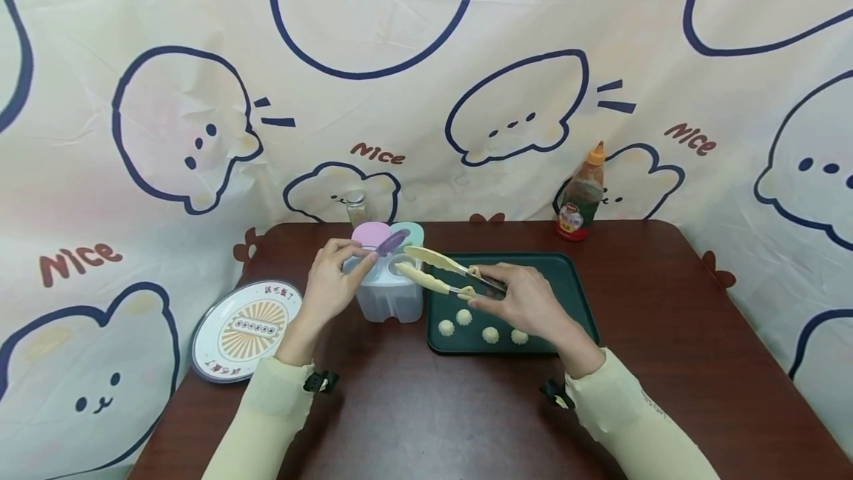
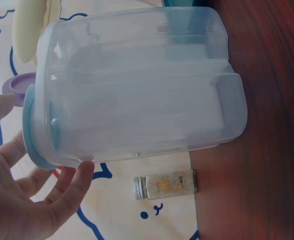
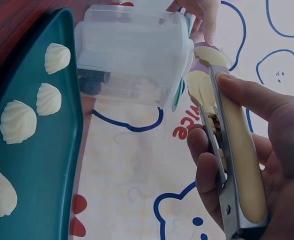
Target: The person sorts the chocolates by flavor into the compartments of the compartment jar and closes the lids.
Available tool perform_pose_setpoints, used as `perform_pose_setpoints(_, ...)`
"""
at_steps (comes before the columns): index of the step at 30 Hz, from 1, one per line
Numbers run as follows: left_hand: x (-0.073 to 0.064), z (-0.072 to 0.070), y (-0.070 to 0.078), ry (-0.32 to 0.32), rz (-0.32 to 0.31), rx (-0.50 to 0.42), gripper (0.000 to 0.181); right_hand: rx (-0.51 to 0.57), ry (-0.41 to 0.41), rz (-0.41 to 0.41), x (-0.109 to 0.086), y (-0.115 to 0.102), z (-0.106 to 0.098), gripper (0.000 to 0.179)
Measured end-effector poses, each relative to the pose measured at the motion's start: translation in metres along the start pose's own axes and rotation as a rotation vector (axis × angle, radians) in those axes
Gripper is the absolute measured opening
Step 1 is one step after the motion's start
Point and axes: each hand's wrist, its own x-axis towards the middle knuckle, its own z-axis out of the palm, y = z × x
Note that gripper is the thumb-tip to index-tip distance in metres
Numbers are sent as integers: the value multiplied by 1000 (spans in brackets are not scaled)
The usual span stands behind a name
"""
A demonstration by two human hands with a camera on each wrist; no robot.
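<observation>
My left hand [image 1: 336,276] pinches the edge of a raised purple lid [image 1: 393,241] on a clear plastic container [image 1: 393,295]. In the left wrist view, other fingers lie near the container's light blue lid [image 2: 32,130]. My right hand [image 1: 523,298] grips food tongs [image 3: 239,150] with cream tips, pointing left at the container's top. The tips stand apart, and nothing shows between them. Below the tongs lies a dark green tray [image 1: 573,280] bearing several small white ridged buns [image 1: 490,335], some partly hidden by the tongs and my right hand.
A white patterned plate [image 1: 206,332] lies at the table's left edge. Behind the container stands a small metal-capped spice jar [image 1: 356,207]. A sauce bottle [image 1: 580,202] with an orange cap stands at the back right. A printed cloth [image 1: 413,117] hangs behind the table.
</observation>
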Motion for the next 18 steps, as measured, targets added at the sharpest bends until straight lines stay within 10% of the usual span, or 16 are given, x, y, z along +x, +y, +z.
perform_pose_setpoints(18, 0, 0, -1, -4, -1, -6, 48, -28, 4, 23, -9, 11, -10, 56)
